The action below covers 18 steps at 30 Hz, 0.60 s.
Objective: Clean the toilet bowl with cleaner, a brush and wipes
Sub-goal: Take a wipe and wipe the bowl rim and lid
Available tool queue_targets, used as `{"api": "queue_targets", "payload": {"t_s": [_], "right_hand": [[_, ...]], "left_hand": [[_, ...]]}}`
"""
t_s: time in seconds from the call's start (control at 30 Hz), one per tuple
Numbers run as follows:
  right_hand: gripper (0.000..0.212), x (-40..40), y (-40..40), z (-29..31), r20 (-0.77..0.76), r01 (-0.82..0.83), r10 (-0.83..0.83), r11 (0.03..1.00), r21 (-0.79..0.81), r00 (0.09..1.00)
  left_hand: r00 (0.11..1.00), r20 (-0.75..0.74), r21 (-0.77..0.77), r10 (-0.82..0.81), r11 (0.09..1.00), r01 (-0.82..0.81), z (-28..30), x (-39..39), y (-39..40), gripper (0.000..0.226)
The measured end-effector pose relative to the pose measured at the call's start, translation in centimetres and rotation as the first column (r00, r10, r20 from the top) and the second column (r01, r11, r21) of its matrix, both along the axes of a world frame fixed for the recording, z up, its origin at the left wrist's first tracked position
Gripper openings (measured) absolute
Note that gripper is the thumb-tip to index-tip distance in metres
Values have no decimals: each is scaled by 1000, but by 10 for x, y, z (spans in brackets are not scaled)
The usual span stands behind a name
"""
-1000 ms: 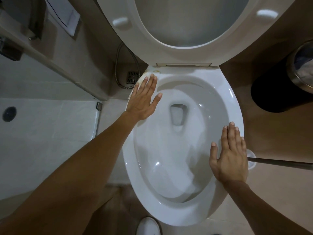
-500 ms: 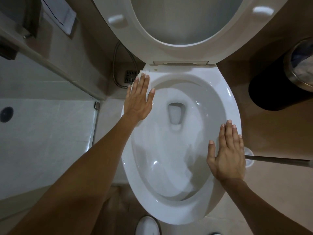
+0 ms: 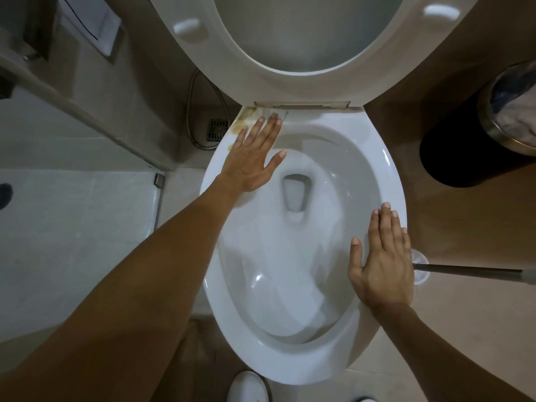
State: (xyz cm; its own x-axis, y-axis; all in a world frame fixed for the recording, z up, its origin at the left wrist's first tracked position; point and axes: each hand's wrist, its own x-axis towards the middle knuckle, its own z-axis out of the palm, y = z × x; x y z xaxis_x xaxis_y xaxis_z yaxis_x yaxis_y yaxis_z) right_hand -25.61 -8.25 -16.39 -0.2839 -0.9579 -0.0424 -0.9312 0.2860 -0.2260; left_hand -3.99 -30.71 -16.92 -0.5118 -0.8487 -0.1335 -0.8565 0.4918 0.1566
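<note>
Seat (image 3: 261, 71) is flipped up over the bowl (image 3: 385, 181), with a yellowish stain (image 3: 242, 123) on the back-left rim by the hinge, a hose (image 3: 194, 111) and floor drain (image 3: 217, 130) off to the left, and a dark bin (image 3: 470, 146) with crumpled stuff inside on the right. A brush handle (image 3: 470, 269) pokes out from behind the right hand (image 3: 383, 268), its head hidden. Both hands are flat, fingers spread, holding nothing: left hand (image 3: 251, 158) on the back-left rim touching the stain, right on the right rim.
</note>
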Motion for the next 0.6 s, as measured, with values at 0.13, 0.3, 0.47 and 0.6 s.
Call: {"api": "queue_targets", "payload": {"t_s": [0.13, 0.3, 0.47, 0.6], "right_hand": [[66, 0, 0, 1, -1, 0, 0, 1000, 7, 1000], [66, 0, 0, 0, -1, 7, -7, 1000, 5, 1000], [67, 0, 0, 1, -8, 6, -6, 1000, 15, 1000], [68, 0, 0, 0, -8, 1, -1, 1000, 23, 1000]], "left_hand": [[999, -23, 0, 32, 999, -32, 3, 27, 8, 65], [994, -73, 49, 83, 996, -79, 5, 65, 36, 67], [997, -23, 23, 70, 997, -70, 5, 58, 32, 70], [1000, 17, 6, 19, 1000, -20, 5, 44, 17, 71]]}}
